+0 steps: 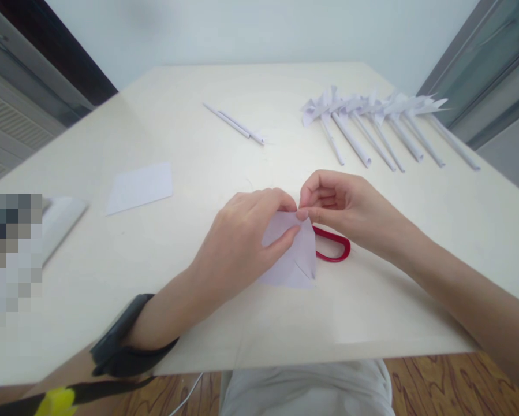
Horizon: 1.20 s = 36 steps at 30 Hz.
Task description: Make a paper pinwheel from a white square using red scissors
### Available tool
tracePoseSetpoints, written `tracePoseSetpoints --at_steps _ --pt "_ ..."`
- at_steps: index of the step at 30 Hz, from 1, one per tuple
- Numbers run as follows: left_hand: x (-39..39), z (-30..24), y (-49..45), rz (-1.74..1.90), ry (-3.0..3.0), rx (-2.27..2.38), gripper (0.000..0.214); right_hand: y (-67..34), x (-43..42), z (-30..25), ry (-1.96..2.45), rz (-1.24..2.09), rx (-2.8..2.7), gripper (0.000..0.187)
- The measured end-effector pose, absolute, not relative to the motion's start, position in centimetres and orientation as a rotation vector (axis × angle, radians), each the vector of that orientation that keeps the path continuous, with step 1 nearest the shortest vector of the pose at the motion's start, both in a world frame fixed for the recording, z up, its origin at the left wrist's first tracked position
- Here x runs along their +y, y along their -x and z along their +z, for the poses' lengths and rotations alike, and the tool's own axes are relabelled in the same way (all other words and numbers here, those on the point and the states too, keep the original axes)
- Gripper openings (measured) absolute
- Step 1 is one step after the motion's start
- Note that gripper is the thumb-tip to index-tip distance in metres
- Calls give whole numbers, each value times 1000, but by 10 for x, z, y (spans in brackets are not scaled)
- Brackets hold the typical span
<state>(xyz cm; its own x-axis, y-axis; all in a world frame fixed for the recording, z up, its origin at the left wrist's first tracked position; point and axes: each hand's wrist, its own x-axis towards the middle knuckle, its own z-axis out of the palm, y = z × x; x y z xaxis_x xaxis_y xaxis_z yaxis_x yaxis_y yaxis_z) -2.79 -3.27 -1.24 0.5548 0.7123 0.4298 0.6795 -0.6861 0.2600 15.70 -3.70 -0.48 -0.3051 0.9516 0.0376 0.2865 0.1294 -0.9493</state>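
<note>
A square of white paper with a slit near its lower right corner is between my hands, low over the table. My left hand grips its upper part, thumb on the near face and fingers behind. At the top right corner, the thumb and forefinger of my right hand pinch the paper, close to my left fingertips. Red-handled scissors lie just right of the paper; one handle loop shows and the rest is hidden.
Two thin rolled paper sticks lie farther back. Several white paper pinwheels on rolled sticks line the back right. A stack of white paper lies left, near a pale flat object partly blurred out. The table's front edge is close to me.
</note>
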Motion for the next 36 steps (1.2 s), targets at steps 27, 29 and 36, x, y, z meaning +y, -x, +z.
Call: tracePoseSetpoints --at_steps 27,29,36 --pt "-31 -6 28 823 -2393 1201 8 -154 -40 -5 1164 1229 -1670 8" --pt "-33 -8 27 830 -2461 1203 8 -153 -41 -5 1154 1211 -1666 9" --pt "-35 -9 25 861 -2571 1237 10 -150 -44 -4 1179 1127 -1658 9"
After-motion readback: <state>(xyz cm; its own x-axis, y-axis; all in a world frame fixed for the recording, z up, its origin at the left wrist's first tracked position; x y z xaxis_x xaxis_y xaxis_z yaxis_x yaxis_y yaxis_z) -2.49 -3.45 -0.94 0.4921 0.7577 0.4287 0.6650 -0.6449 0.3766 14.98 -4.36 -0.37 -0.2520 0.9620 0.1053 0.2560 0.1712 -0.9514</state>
